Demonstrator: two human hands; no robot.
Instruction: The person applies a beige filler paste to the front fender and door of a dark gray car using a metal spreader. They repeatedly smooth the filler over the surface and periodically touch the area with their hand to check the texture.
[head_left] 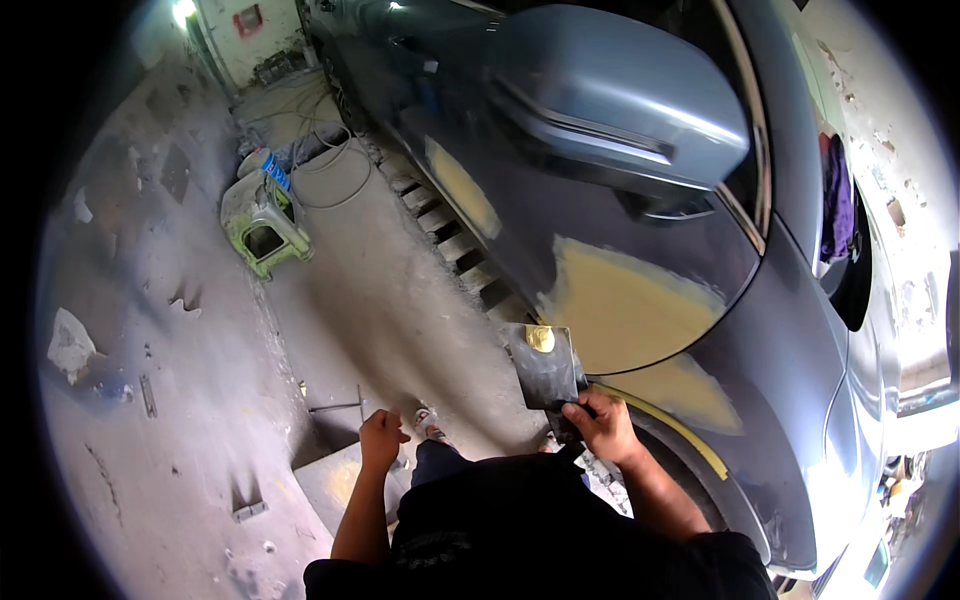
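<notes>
On the dusty floor's [400, 290] right, by a grey car [800, 390], the right hand [605, 425] grips a dark plate [546, 378], best kept level under its yellow dab [541, 339]; whether the left hand [383, 438] is empty, I cannot tell.

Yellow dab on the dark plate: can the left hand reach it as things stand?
Probably yes: the yellow dab sits uncovered on the plate in the right hand, and nothing visible blocks the left hand.
</notes>
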